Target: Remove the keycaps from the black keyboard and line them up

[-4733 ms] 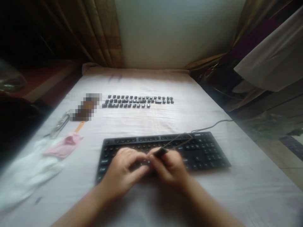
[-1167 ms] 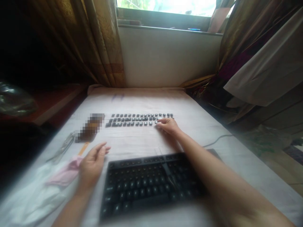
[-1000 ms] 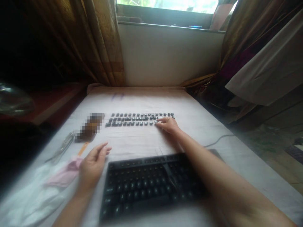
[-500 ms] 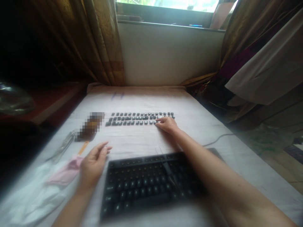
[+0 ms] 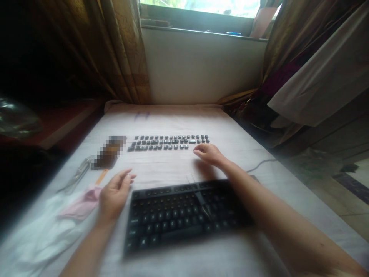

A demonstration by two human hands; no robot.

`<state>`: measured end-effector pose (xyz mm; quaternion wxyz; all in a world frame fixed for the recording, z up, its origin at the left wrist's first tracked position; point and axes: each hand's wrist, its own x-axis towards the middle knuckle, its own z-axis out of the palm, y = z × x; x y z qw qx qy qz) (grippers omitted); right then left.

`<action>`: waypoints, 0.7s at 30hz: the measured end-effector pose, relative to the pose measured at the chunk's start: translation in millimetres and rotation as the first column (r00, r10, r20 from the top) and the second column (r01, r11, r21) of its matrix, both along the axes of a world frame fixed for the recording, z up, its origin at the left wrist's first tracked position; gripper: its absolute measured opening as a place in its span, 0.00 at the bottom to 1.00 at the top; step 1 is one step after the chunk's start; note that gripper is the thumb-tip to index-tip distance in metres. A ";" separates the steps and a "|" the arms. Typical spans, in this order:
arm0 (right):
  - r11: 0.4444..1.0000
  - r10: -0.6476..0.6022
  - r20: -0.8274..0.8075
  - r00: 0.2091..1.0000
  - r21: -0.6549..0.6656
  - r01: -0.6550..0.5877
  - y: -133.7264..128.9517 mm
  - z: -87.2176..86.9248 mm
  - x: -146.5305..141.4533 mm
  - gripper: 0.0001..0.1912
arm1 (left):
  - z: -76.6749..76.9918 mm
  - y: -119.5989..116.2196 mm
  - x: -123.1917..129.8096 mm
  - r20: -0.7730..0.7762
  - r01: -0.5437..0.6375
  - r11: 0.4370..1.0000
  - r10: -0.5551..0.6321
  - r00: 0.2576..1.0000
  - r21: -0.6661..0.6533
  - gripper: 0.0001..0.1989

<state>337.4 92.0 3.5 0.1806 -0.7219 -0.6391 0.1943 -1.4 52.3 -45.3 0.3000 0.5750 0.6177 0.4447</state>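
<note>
A black keyboard (image 5: 173,219) lies on the white-covered table, several of its upper key positions without caps. A thin metal tool (image 5: 201,200) rests across it. Beyond it, loose black keycaps (image 5: 161,142) stand in three rows. My right hand (image 5: 210,154) hovers just right of the nearest row, its thumb and fingertips pressed together; whatever may be between them is too small to make out. My left hand (image 5: 117,192) is beside the keyboard's upper left corner, fingers loosely curled and apart from the thumb, with nothing visible in it.
On the left lie a pixelated dark object (image 5: 111,154), a metal tool (image 5: 79,173), an orange stick (image 5: 102,176), a pink cloth (image 5: 82,204) and a pale cloth (image 5: 43,234). A cable (image 5: 261,164) runs off the right edge. Curtains flank the window.
My right hand has lifted and drawn slightly away to the right from the nearest keycap row. My left hand has hardly moved. The camera view has shifted a little.
</note>
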 end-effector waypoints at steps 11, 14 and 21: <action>0.934 0.287 0.139 0.948 -0.261 -0.245 -104.8 43.2 -26.1 0.10 | -5.1 3.1 -3.6 -0.006 0.046 0.999 -0.046 0.999 0.005 0.24; 0.926 0.306 0.249 0.919 -0.301 -0.227 -121.1 45.2 -35.8 0.13 | -7.4 3.5 -5.3 -0.013 0.058 0.998 -0.058 0.998 0.005 0.24; 0.926 0.283 0.307 0.909 -0.334 -0.176 -129.6 46.7 -46.6 0.14 | -5.9 2.6 -2.8 -0.009 0.061 0.998 -0.061 0.998 0.028 0.25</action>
